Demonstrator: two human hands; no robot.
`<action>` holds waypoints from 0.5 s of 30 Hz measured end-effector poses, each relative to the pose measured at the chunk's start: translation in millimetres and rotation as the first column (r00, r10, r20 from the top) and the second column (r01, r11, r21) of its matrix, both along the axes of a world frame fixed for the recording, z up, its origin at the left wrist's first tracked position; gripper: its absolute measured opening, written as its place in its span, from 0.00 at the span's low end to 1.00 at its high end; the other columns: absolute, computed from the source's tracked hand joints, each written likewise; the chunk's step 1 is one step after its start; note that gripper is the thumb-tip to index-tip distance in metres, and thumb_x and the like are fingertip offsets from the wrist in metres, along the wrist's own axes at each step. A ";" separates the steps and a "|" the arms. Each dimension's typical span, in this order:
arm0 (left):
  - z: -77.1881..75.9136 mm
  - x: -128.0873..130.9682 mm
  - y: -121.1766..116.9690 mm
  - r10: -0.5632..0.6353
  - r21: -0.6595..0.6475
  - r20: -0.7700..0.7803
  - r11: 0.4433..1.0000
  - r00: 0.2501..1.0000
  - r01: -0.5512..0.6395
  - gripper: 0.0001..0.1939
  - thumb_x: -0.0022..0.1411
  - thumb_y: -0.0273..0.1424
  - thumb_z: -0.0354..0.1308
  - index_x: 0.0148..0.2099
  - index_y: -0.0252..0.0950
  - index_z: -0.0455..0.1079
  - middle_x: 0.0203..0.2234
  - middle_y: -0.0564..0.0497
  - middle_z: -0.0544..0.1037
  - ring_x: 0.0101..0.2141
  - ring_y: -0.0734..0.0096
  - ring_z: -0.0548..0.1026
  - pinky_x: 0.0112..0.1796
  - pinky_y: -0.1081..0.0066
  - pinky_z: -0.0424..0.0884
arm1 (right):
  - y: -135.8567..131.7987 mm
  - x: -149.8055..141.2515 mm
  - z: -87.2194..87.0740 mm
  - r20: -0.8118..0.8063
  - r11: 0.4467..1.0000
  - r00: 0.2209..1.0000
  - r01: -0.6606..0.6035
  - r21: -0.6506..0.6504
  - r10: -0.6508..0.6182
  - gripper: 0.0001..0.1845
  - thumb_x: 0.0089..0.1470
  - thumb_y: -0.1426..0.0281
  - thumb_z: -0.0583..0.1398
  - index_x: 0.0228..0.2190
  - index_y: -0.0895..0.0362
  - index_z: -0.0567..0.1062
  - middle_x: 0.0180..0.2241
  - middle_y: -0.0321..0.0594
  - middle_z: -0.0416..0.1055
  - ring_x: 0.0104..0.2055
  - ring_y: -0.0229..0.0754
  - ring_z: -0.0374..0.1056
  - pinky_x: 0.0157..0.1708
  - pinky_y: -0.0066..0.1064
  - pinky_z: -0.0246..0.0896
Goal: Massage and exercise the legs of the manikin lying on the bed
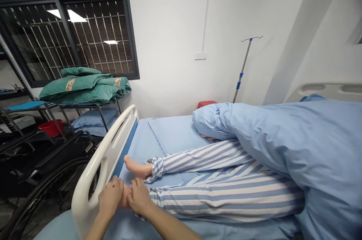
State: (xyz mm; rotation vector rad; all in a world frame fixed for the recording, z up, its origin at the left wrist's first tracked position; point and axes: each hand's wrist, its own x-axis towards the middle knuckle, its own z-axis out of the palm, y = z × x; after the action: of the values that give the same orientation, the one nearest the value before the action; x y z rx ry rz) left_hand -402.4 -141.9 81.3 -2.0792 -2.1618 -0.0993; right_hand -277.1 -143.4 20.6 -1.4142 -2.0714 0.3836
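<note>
1. We log a barred window, dark-framed, bright rectangles in its panes.
2. Below it, we note green bedding with patterned bands, heaped on a metal rack.
3. Underneath: blue pillows, red basin nearby.
4. Lower left, we spot a black wheelchair, partly visible.
5. Hooked pole, blue fittings, near the wall.
6. White wall plate under a vertical conduit.

near foot partly hidden, wheelchair cut off
</note>
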 end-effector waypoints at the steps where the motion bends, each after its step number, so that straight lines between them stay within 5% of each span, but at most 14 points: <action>1: 5.6 0.2 1.8 0.003 -0.027 -0.053 1.000 0.999 -0.004 0.19 0.61 0.30 0.38 0.41 0.32 0.70 0.31 0.40 0.74 0.33 0.60 0.74 0.33 0.65 0.66 | -5.2 -1.9 -3.0 0.007 0.999 1.000 -0.025 -0.030 0.025 0.21 0.41 0.69 0.56 0.41 0.57 0.64 0.41 0.45 0.65 0.43 0.50 0.61 0.43 0.41 0.57; 7: 20.9 5.1 23.3 -0.249 -0.208 -0.276 0.958 0.928 0.196 0.22 0.58 0.24 0.37 0.37 0.30 0.74 0.32 0.38 0.76 0.35 0.54 0.74 0.34 0.60 0.67 | -9.2 -9.9 -13.9 0.150 0.991 0.984 -0.085 -0.104 0.100 0.40 0.29 0.69 0.61 0.49 0.60 0.58 0.44 0.50 0.64 0.43 0.55 0.61 0.42 0.47 0.58; 15: 20.4 22.7 44.9 -0.450 -0.443 -0.343 0.851 0.824 0.280 0.21 0.57 0.24 0.40 0.35 0.31 0.76 0.31 0.35 0.77 0.34 0.52 0.74 0.35 0.57 0.67 | -6.0 -12.0 -16.2 0.218 0.994 0.971 -0.084 -0.072 0.098 0.45 0.32 0.65 0.61 0.53 0.65 0.53 0.46 0.56 0.61 0.43 0.56 0.60 0.43 0.50 0.57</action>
State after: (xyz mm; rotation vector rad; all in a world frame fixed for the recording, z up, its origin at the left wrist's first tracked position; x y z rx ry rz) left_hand -379.8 -97.0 101.6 -2.4043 -1.5728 0.7334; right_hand -289.1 -149.4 4.4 -1.4575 -2.3283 0.3438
